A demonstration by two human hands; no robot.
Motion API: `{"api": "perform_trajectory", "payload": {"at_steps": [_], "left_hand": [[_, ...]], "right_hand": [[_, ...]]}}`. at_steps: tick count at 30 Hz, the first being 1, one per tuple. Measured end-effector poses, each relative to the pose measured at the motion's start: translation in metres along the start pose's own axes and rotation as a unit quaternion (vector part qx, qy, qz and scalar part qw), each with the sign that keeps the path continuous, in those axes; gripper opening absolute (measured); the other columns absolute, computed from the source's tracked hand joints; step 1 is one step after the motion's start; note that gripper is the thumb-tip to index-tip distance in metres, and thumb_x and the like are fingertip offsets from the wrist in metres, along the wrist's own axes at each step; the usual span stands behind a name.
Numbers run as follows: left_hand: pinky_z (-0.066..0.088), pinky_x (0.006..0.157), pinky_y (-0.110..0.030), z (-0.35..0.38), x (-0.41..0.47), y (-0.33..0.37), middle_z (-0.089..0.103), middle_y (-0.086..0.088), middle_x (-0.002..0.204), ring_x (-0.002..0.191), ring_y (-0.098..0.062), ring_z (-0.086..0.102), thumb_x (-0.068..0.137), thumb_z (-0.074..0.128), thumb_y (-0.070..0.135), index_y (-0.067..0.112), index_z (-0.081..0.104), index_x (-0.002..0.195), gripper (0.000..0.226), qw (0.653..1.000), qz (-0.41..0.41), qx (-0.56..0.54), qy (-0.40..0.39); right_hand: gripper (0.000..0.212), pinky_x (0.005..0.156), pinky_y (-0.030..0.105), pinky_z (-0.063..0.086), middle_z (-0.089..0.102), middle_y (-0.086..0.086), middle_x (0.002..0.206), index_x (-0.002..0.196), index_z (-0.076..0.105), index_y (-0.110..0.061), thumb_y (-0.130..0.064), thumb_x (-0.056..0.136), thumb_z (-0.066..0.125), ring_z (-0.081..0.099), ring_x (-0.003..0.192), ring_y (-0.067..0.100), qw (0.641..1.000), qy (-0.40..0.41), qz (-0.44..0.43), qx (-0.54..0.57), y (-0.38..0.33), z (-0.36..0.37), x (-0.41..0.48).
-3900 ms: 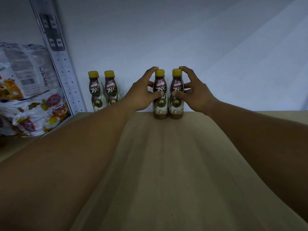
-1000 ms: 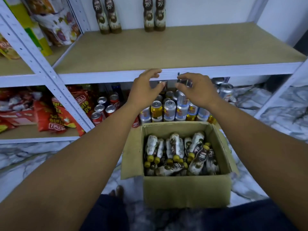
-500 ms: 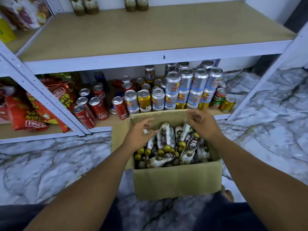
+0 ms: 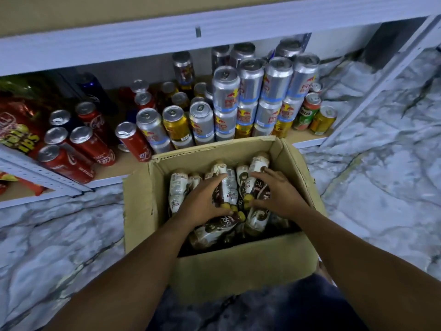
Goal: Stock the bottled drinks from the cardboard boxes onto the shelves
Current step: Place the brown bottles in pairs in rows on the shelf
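Nearest the viewer, two bare forearms reach forward over dark clothing (image 4: 274,306) at the bottom edge. Just beyond it, an open cardboard box (image 4: 238,266) stands on a grey marble-patterned floor (image 4: 381,187). It holds a jumble of bottled drinks (image 4: 177,185) lying on their sides, with white and brown labels and yellow caps.

Both hands are inside the box. The left hand (image 4: 202,201) curls over a white-and-brown bottle (image 4: 228,187), fingers across the top and thumb underneath near the cap. The right hand (image 4: 281,197) lies on the neighbouring bottles with its fingers bent and slightly spread. Whether it grips one cannot be told.

Behind the box, a low shelf (image 4: 112,168) carries red cola cans (image 4: 93,144), a gold can (image 4: 175,123), stacked silver cans (image 4: 276,77) and a green can (image 4: 307,111), with snack bags (image 4: 16,137) at far left. The pale rail of an upper shelf (image 4: 143,37) crosses the top.
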State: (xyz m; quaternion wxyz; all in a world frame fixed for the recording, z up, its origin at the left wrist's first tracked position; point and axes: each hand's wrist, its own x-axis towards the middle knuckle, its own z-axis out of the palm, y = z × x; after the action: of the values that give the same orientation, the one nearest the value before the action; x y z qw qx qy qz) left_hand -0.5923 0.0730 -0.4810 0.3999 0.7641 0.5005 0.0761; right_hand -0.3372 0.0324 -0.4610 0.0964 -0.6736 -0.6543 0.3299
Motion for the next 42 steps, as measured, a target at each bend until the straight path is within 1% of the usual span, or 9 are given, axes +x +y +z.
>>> {"api": "perform_trajectory", "payload": {"at_steps": [5,8,15,20,25,28,31,35,42], "left_hand": [[0.026,0.124,-0.048,0.013,0.003,-0.014,0.023,0.005,0.167,0.155,-0.017,0.014,0.068,0.092,0.048,0.040,0.020,0.160,0.117,0.999,0.023,0.015,0.019],[0.027,0.124,-0.044,0.016,0.005,-0.017,0.022,0.008,0.168,0.155,-0.014,0.015,0.071,0.092,0.044,0.041,0.021,0.160,0.114,0.999,0.027,0.004,0.025],[0.036,0.119,-0.041,0.017,0.003,-0.014,0.030,0.013,0.165,0.150,-0.009,0.029,0.074,0.089,0.050,0.048,0.021,0.157,0.107,0.998,0.018,-0.028,0.053],[0.046,0.111,-0.043,0.014,0.001,-0.004,0.042,0.024,0.155,0.141,-0.004,0.042,0.074,0.088,0.051,0.056,0.020,0.154,0.105,0.991,0.001,-0.101,0.089],[0.044,0.101,-0.028,0.003,0.005,0.009,0.055,0.027,0.142,0.129,0.006,0.048,0.075,0.088,0.050,0.051,0.027,0.153,0.099,0.980,-0.016,-0.141,0.140],[0.055,0.098,-0.042,-0.004,0.010,0.013,0.058,0.030,0.136,0.107,0.019,0.056,0.077,0.084,0.051,0.053,0.031,0.149,0.090,0.970,-0.031,-0.177,0.164],[0.056,0.095,-0.046,-0.013,0.017,0.021,0.061,0.031,0.131,0.112,0.006,0.061,0.074,0.074,0.061,0.059,0.032,0.145,0.083,0.964,-0.039,-0.184,0.188],[0.051,0.098,-0.051,-0.022,0.029,0.029,0.064,0.033,0.125,0.114,-0.016,0.065,0.078,0.066,0.059,0.060,0.033,0.141,0.071,0.964,-0.032,-0.163,0.208],[0.051,0.097,-0.048,-0.022,0.040,0.026,0.062,0.026,0.122,0.115,-0.011,0.062,0.086,0.078,0.037,0.051,0.035,0.144,0.073,0.949,-0.051,-0.180,0.253]], "right_hand": [[0.089,0.124,0.049,0.018,0.032,-0.001,0.163,0.153,0.037,-0.039,-0.045,0.078,0.085,0.008,0.152,0.012,0.999,0.006,-0.031,-0.019,-0.001,0.007,0.007],[0.093,0.125,0.051,0.006,0.039,-0.008,0.159,0.152,0.033,-0.042,-0.053,0.075,0.084,0.004,0.155,0.014,0.996,0.023,-0.060,-0.060,0.009,0.018,0.016],[0.086,0.126,0.051,0.002,0.044,-0.001,0.157,0.150,0.038,-0.041,-0.052,0.077,0.082,0.013,0.155,0.014,0.993,0.082,-0.078,-0.043,0.014,0.023,0.015],[0.071,0.123,0.051,0.024,0.054,-0.008,0.147,0.144,0.052,-0.031,-0.042,0.081,0.082,0.039,0.144,0.012,0.983,0.149,-0.102,0.041,0.009,0.019,0.013],[0.064,0.101,0.032,0.053,0.053,-0.030,0.138,0.142,0.055,-0.028,-0.042,0.084,0.080,0.054,0.129,0.002,0.972,0.193,-0.085,0.107,0.001,0.012,0.010],[0.057,0.089,0.030,0.058,0.053,-0.042,0.128,0.138,0.056,-0.029,-0.039,0.087,0.078,0.063,0.111,-0.003,0.961,0.228,-0.083,0.135,-0.007,0.006,0.012],[0.053,0.088,0.029,0.057,0.065,-0.028,0.125,0.137,0.053,-0.034,-0.040,0.089,0.075,0.063,0.112,-0.003,0.949,0.267,-0.073,0.151,-0.014,-0.002,0.018],[0.047,0.072,0.039,0.058,0.072,-0.006,0.117,0.136,0.058,-0.023,-0.028,0.092,0.073,0.068,0.099,0.018,0.941,0.317,-0.076,0.093,-0.019,-0.010,0.030],[0.051,0.057,0.032,0.050,0.070,0.003,0.099,0.132,0.055,-0.023,-0.040,0.085,0.060,0.063,0.077,0.024,0.934,0.347,-0.079,0.003,-0.026,-0.009,0.048]]}}
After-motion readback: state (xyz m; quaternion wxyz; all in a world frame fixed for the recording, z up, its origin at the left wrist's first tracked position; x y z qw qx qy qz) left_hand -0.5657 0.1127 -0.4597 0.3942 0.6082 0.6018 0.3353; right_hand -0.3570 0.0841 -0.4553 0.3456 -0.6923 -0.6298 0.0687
